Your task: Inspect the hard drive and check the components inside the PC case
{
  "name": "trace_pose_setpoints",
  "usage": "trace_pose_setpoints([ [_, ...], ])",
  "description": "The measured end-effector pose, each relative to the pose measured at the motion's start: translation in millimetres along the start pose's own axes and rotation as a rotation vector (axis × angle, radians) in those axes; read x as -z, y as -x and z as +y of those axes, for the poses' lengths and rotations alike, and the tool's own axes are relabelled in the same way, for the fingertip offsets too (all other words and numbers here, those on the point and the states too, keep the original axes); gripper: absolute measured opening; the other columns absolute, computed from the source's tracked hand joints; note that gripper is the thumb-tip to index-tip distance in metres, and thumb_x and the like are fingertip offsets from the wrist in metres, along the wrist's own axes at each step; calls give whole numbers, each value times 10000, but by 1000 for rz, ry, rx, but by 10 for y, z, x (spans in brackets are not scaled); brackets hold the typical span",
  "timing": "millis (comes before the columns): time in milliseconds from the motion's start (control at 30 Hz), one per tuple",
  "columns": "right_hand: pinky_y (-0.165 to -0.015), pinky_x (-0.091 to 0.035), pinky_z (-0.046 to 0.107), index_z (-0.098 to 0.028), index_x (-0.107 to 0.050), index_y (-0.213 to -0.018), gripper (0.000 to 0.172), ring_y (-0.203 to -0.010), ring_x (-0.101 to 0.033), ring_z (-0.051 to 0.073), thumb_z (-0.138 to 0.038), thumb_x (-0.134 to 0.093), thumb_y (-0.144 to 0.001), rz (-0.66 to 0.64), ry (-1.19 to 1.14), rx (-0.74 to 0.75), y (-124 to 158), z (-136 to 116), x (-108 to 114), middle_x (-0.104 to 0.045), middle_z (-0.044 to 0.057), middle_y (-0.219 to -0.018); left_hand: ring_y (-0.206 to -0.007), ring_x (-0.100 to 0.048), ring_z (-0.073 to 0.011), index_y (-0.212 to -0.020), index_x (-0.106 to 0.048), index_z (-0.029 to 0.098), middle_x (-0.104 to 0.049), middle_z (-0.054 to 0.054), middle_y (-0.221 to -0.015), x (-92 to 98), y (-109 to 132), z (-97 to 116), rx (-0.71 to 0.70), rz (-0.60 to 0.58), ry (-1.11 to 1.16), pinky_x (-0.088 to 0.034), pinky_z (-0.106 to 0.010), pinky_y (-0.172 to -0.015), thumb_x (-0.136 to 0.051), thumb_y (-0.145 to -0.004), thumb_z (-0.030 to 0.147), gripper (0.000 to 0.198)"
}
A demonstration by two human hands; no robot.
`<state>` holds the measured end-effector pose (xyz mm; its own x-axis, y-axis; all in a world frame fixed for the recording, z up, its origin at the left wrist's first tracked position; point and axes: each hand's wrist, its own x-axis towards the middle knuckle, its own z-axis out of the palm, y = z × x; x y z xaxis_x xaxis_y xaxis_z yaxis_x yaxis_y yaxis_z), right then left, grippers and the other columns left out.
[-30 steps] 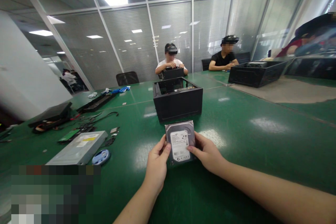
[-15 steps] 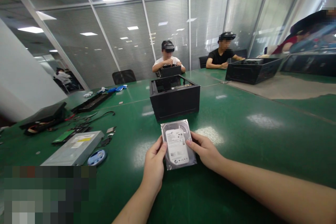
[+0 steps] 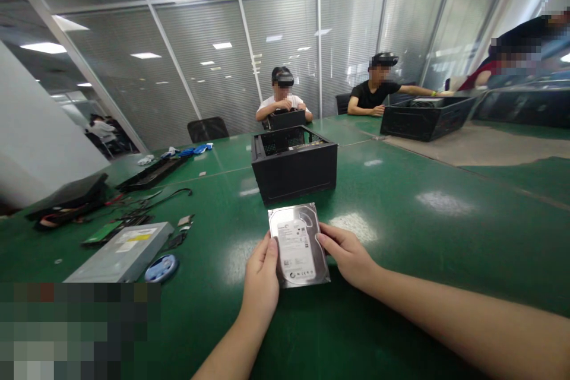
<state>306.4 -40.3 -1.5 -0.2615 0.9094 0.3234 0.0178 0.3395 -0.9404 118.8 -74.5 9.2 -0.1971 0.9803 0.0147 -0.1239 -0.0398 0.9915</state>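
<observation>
A silver hard drive [image 3: 297, 249] with a white printed label faces me, held above the green table. My left hand [image 3: 262, 270] grips its left edge, thumb along the side and the other fingers hidden behind. On the right edge, my right hand [image 3: 350, 252] is closed with its thumb at the front near the label. Just beyond the drive stands a black computer case [image 3: 294, 169], its top side open.
To the left lie a silver optical drive [image 3: 120, 252], a round blue part [image 3: 161, 268], a green circuit board [image 3: 102, 233], cables and black panels. Across the table [image 3: 392, 208], two people sit at other computer cases [image 3: 427, 119]; another person leans in at far right.
The hard drive has tilted slightly in my hands, and its metal face now catches more light. The seated person at right has stretched an arm out over the case there.
</observation>
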Motion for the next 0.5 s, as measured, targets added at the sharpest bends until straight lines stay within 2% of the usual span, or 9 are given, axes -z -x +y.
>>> trace_pose_setpoints([
  [67,-907,-523,428,-228,-654,-1259,392,-1009,-645,253,-421,-524,-944,60,19,25,45,-70,-26,-701,70,-1086,-1281,-538,-277,-1351,-576,246,-600,-87,-1381,-59,79,3,34,-53,67,-417,-382,-1080,-645,-826,539,605],
  [133,-889,-523,400,-249,-635,-1291,399,-995,-628,239,-422,-511,-953,62,63,87,120,-146,-60,-680,65,-1023,-1345,-475,-272,-1418,-491,289,-534,-66,-1455,-124,173,3,104,-115,232,-392,-383,-1105,-628,-813,596,692],
  [200,-848,-526,364,-270,-544,-1394,452,-939,-608,206,-409,-487,-968,-58,116,186,209,-211,-89,-625,63,-996,-1344,-473,-294,-1389,-526,262,-558,-79,-1429,-163,255,12,194,-189,386,-389,-408,-1109,-600,-798,656,714],
  [267,-828,-523,345,-266,-405,-1492,561,-925,-580,188,-402,-507,-958,-252,188,340,283,-254,-102,-566,80,-1045,-1277,-532,-342,-1249,-647,175,-660,-130,-1281,-156,299,34,321,-273,481,-414,-450,-1083,-566,-787,695,701],
  [333,-893,-496,382,-246,-342,-1523,688,-1028,-550,219,-427,-589,-906,-391,327,543,324,-279,-92,-524,119,-1150,-1208,-581,-372,-1089,-722,128,-725,-155,-1117,-109,298,63,427,-328,532,-436,-478,-1054,-540,-783,702,675],
  [400,-1000,-416,470,-238,-377,-1503,747,-1201,-477,292,-468,-654,-848,-433,520,708,328,-291,-63,-482,164,-1298,-1196,-589,-376,-1033,-740,131,-739,-151,-1062,-52,270,94,469,-340,576,-437,-489,-1049,-503,-784,714,677],
  [500,-1088,-271,562,-240,-408,-1480,765,-1383,-317,373,-527,-663,-818,-451,733,756,303,-292,-22,-339,187,-1521,-1256,-545,-377,-1095,-723,147,-721,-147,-1130,-7,230,139,482,-360,621,-405,-505,-1075,-426,-773,771,762],
])
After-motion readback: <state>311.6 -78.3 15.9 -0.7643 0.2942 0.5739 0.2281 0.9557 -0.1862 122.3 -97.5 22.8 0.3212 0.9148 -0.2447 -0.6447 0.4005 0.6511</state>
